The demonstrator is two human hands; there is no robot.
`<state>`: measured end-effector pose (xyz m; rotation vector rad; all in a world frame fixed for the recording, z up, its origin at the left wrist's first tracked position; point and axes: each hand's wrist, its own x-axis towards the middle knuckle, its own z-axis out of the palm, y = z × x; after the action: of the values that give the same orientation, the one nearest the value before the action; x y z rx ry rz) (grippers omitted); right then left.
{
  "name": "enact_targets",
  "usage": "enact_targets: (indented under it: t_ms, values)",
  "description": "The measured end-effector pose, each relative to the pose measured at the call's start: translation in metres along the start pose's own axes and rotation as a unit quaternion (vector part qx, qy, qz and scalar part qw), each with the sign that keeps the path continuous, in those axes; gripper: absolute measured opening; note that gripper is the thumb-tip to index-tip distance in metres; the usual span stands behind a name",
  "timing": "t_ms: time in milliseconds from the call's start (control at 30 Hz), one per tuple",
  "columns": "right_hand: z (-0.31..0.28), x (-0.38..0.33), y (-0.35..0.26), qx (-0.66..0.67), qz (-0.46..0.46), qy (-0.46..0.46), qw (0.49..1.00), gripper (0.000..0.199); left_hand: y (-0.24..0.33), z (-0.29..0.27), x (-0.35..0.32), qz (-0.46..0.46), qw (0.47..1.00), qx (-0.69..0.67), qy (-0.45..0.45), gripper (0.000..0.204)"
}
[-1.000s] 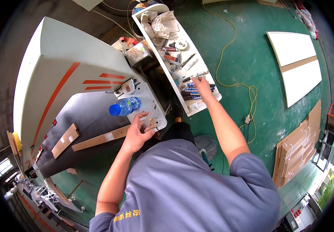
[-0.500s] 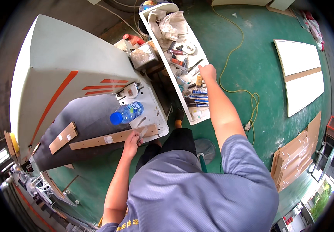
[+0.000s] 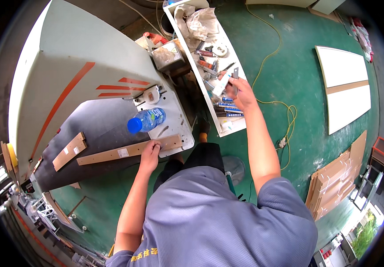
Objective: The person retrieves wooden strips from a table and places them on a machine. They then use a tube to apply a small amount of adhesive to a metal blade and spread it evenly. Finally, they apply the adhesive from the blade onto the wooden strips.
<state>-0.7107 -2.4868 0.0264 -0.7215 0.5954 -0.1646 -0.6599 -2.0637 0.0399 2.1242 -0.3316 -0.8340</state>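
Observation:
My left hand [image 3: 149,155] is closed at the near edge of a long brown strip of board [image 3: 121,152], which has small holes and a white label. Whatever its curled fingers hold is hidden. A shorter brown piece [image 3: 70,151] lies left of the strip. Over the white tray [image 3: 226,34], my right hand [image 3: 242,93] is closed on a white tube [image 3: 222,84] and a flat grey metal strip [image 3: 235,73]. Beneath and around that hand lie several blue-and-white tubes [image 3: 230,110], an orange-and-grey tool [image 3: 206,66] and a white tape roll [image 3: 219,50].
A blue-capped water bottle [image 3: 146,120] lies on the machine's pale metal plate [image 3: 174,120]. The large white machine housing [image 3: 67,58] rises at the left. Right of the tray, a yellow cable [image 3: 275,103] crosses the green floor. White panels [image 3: 343,69] and stacked brown boards [image 3: 336,178] lie farther right.
My right hand has lifted the white tube and grey strip from the tray, drawing slightly back. My left hand has shifted a little left; the pale thin piece seen in it earlier no longer shows.

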Motion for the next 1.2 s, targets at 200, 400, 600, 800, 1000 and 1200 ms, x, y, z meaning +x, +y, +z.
enact_targets:
  t_ms: [200, 400, 600, 800, 1000, 1200]
  values:
    - [0.019, -0.062, 0.016, 0.023, -0.014, 0.008, 1.000, 0.038, 0.005, -0.001, 0.011, 0.042, 0.989, 0.138, -0.021, 0.019]
    - [0.014, -0.103, 0.037, -0.043, 0.030, -0.006, 0.999, 0.033, 0.023, 0.002, 0.015, -0.015, 0.999, 0.035, -0.033, 0.017]
    - [0.023, -0.134, 0.066, -0.043, 0.117, -0.056, 0.991, 0.031, 0.030, 0.004, 0.015, -0.052, 0.998, -0.005, -0.038, 0.017]
    - [0.033, -0.146, 0.078, -0.041, 0.155, -0.073, 0.984, 0.025, 0.039, 0.015, 0.024, -0.030, 0.998, 0.017, -0.052, 0.017]
    - [0.037, -0.148, 0.076, -0.123, 0.168, -0.104, 0.973, 0.030, 0.046, 0.018, 0.031, 0.012, 0.991, 0.118, -0.056, 0.016]
    - [0.041, -0.154, 0.076, -0.133, 0.185, -0.096, 0.969, 0.034, 0.046, 0.021, 0.032, 0.105, 0.975, 0.195, -0.015, 0.013]
